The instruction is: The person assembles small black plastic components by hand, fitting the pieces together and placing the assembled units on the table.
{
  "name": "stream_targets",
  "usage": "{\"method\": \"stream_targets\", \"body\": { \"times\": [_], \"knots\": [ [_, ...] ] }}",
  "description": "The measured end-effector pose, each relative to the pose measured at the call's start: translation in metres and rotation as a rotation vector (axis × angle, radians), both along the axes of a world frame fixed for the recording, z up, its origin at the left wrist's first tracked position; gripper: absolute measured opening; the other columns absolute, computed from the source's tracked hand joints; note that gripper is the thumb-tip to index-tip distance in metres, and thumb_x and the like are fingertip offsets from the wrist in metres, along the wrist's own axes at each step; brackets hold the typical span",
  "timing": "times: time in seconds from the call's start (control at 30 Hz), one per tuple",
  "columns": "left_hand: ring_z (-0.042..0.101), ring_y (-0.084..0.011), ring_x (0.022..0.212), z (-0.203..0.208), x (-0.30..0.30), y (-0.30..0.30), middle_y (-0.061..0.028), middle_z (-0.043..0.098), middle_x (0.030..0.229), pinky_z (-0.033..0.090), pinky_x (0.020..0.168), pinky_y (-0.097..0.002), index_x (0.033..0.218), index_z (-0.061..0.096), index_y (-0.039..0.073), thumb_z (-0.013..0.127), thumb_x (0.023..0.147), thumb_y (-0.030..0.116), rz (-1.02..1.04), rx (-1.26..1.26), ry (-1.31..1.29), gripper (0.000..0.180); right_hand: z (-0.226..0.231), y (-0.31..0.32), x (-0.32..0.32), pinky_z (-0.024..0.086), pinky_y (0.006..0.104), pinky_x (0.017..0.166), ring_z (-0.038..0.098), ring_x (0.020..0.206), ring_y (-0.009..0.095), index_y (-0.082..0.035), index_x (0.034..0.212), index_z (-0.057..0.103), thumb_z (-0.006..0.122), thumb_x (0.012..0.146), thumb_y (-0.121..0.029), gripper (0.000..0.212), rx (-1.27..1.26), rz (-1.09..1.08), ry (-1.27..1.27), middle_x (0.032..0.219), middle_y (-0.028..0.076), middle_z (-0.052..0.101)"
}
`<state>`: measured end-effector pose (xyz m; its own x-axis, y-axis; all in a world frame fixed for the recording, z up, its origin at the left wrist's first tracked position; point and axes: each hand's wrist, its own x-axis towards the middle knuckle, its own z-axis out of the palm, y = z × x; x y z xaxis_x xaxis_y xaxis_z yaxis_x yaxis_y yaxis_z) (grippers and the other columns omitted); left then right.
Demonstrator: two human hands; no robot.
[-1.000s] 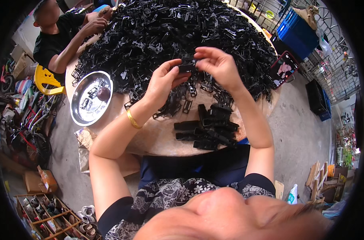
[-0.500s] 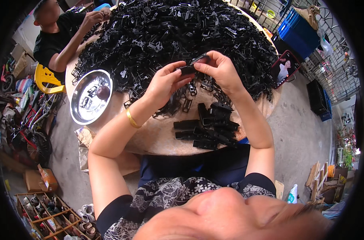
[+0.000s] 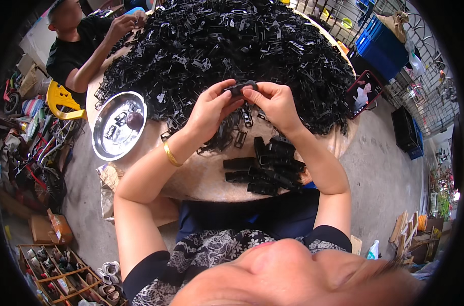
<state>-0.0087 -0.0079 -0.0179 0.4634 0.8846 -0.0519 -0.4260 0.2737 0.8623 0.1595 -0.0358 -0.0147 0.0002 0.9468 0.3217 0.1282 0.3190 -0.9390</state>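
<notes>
Both hands meet over the near edge of a big heap of black plastic parts (image 3: 216, 51). Between my left hand (image 3: 210, 108) and my right hand (image 3: 277, 104) is a small black plastic piece (image 3: 237, 90), gripped by the fingertips of each. Its exact shape is partly hidden by the fingers. Below the hands, several longer black plastic pieces (image 3: 265, 171) lie stacked on the round table (image 3: 191, 178). A few loose rectangular black frames lie between that stack and the heap.
Left on the table stands a shiny metal bowl (image 3: 119, 148) holding a dark round object and some parts. A phone (image 3: 364, 94) is propped at the right edge. Across at the far left, a person (image 3: 84, 61) handles something small. A yellow plastic chair (image 3: 63, 102) stands beside them.
My right hand has come down and slightly left, so the black piece in its fingers now lies flat against the one in my left hand. The left hand stays nearly in place.
</notes>
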Motion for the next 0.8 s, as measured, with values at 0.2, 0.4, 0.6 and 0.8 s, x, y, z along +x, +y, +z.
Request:
{"method": "stream_targets", "body": {
  "times": [0.2,0.4,0.6,0.8],
  "knots": [
    [0.058,-0.0176,0.099,-0.004,0.001,-0.002,-0.0152,0.057,0.113,0.049,0.091,-0.0301,0.125,0.042,-0.005,0.05,0.091,0.007,0.016,0.137,0.071,0.036,0.004,-0.004,-0.002,0.035,0.0197,0.051,0.043,0.06,0.001,0.002,0.079,0.067,0.068,0.082,-0.012,0.015,0.016,0.05,-0.065,0.065,-0.004,0.058],
    [0.062,-0.0163,0.09,0.006,-0.004,0.0,-0.0126,0.061,0.103,0.052,0.083,-0.0293,0.122,0.047,-0.003,0.055,0.089,0.009,0.13,0.277,0.129,0.036,0.016,-0.002,0.009,0.045,0.022,0.058,0.054,0.061,0.007,-0.002,0.092,0.067,0.076,0.074,-0.027,0.031,0.192,-0.194,-0.35,0.082,0.002,0.062],
    [0.061,-0.0158,0.093,0.008,-0.004,0.0,-0.0115,0.06,0.106,0.052,0.083,-0.0295,0.126,0.045,-0.002,0.055,0.089,0.009,-0.006,0.354,0.129,0.04,0.013,0.005,0.018,0.049,0.0215,0.07,0.06,0.078,0.008,0.001,0.106,0.063,0.071,0.078,-0.013,0.032,-0.13,0.263,0.014,0.087,0.006,0.067],
    [0.063,-0.0163,0.089,0.023,-0.012,-0.001,-0.0108,0.06,0.105,0.053,0.079,-0.0284,0.126,0.045,0.0,0.053,0.09,0.011,-0.153,0.361,0.174,0.038,0.019,0.003,0.023,0.05,0.0228,0.072,0.062,0.077,0.01,0.001,0.102,0.064,0.067,0.082,-0.02,0.029,-0.116,0.324,0.088,0.085,0.006,0.067]
  ]
}}
